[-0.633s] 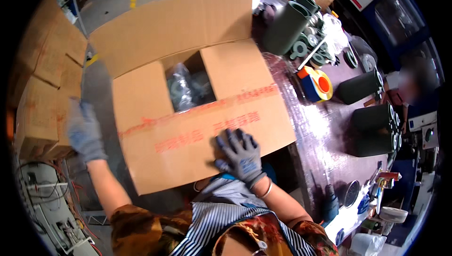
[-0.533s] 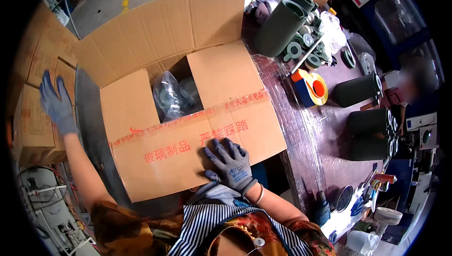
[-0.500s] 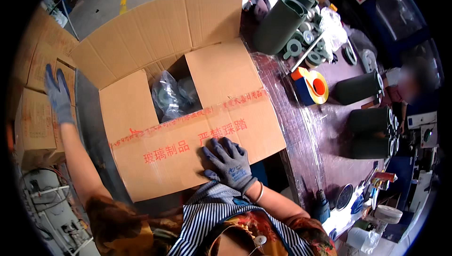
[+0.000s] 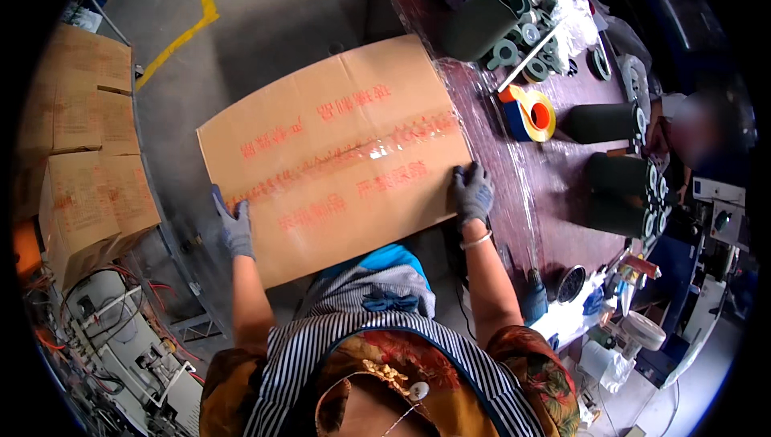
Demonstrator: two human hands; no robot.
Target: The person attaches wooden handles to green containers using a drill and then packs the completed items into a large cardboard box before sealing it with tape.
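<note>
A brown cardboard box [image 4: 337,228] with red print is in front of me, its top flaps folded down. A wrinkled strip of tape [image 4: 321,165] crosses the top along the middle. At the box's left end, my left hand [image 4: 234,226], in a grey glove, grips the edge with thumb and fingers. My right hand [image 4: 474,193], gloved as well, holds the right end beside the table edge. The contents are hidden under the flaps.
On my right stands a wrapped table [image 4: 514,232] with an orange-and-blue tape dispenser [image 4: 530,113], dark green cylinders [image 4: 614,196] and loose round parts. Stacked cartons [image 4: 96,196] are at left, machinery [image 4: 104,324] at lower left. A co-worker [image 4: 675,128] is across the table.
The raised far flap has come down, and the opening with the plastic-wrapped contents is covered. My left hand moved from the stacked cartons to the box; my right slid to its right end.
</note>
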